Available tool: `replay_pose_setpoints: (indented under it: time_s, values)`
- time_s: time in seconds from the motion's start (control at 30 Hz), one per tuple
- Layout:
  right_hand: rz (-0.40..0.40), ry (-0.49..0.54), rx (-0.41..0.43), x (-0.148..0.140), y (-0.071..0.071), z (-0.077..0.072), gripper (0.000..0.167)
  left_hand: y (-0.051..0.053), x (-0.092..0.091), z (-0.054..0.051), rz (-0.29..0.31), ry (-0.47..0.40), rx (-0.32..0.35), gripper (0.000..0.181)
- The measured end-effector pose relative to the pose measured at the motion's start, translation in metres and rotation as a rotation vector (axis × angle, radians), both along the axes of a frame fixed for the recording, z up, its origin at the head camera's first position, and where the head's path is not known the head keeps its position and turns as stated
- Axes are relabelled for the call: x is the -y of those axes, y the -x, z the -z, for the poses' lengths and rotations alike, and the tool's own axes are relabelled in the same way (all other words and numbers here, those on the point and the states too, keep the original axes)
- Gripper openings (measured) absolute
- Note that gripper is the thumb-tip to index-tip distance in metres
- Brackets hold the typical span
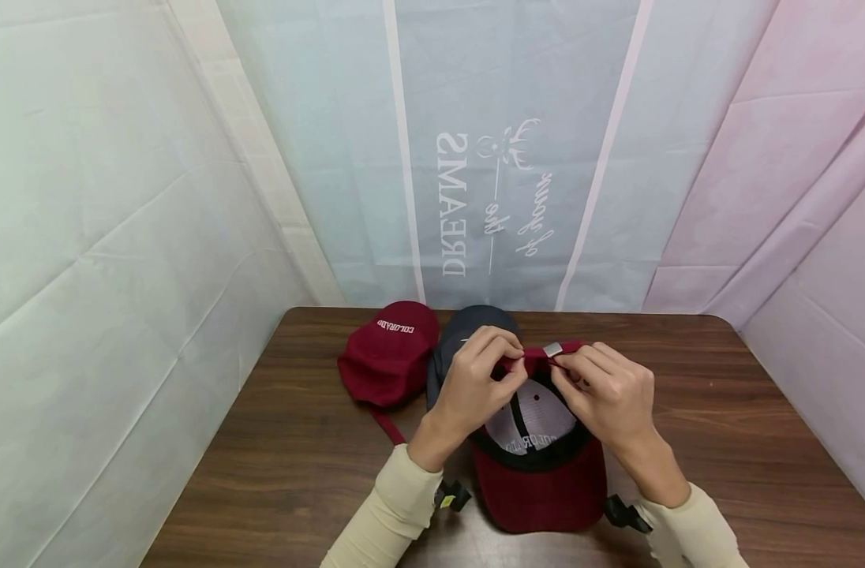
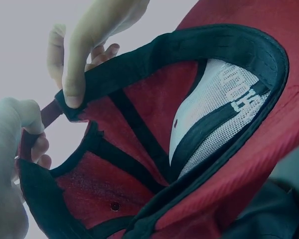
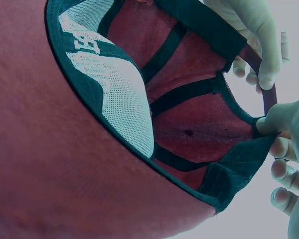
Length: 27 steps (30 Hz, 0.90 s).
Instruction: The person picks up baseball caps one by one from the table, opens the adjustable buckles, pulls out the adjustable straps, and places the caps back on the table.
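A dark red baseball cap point(image 1: 542, 493) stands with its brim toward the person and its inside showing white mesh point(image 2: 209, 114) and black sweatband point(image 3: 97, 112). My left hand point(image 1: 478, 379) pinches the red back strap point(image 1: 535, 354) on its left side. With thumb and fingers, my right hand point(image 1: 610, 386) pinches the right end of the strap, at the cap's back edge. Between the two hands a silver metal buckle point(image 1: 552, 349) sits on the strap. In the right wrist view the strap point(image 3: 269, 97) spans the cap's rear opening.
A second red cap point(image 1: 393, 355) lettered COLORADO lies at the back left, its strap point(image 1: 387, 426) trailing toward the person. Beside it is a dark navy cap point(image 1: 468, 323), partly hidden behind my left hand. The brown wooden table point(image 1: 731, 426) meets hanging fabric point(image 1: 518, 95) at its far edge.
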State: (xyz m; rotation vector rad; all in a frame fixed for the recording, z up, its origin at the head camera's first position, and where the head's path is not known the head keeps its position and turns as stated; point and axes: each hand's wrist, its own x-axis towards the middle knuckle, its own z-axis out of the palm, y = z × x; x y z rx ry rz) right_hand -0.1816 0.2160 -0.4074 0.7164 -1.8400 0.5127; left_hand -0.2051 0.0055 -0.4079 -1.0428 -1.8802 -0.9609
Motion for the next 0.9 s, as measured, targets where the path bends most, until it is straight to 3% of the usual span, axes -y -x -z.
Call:
replay_pose_setpoints:
  time_s: [0.9]
  values:
    - [0.031, 0.003, 0.009, -0.001, 0.0007, 0.0027, 0.026, 0.0017, 0.0074, 0.0016, 0.02, -0.035, 0.014, 0.011]
